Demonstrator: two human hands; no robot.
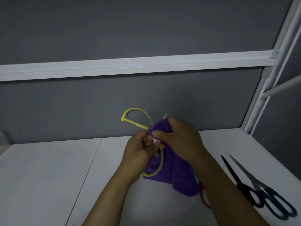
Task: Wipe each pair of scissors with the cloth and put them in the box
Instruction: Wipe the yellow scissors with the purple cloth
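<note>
While the wiping step is in hand, a pair of black scissors (252,176) lies on the white table (48,176) at near right, apart from both hands (judged next in line). Farther in, at centre, the left hand (138,150) curls its fingers round the handle of the yellow-handled scissors (162,159), held above the table. The right hand (180,141) clamps the purple cloth (177,173) round the blades, fingers closed on the fabric. The next move probably calls for drawing the cloth to the tips, then finding the box, which is not in view. A white rail (130,66) runs along the far wall.
</note>
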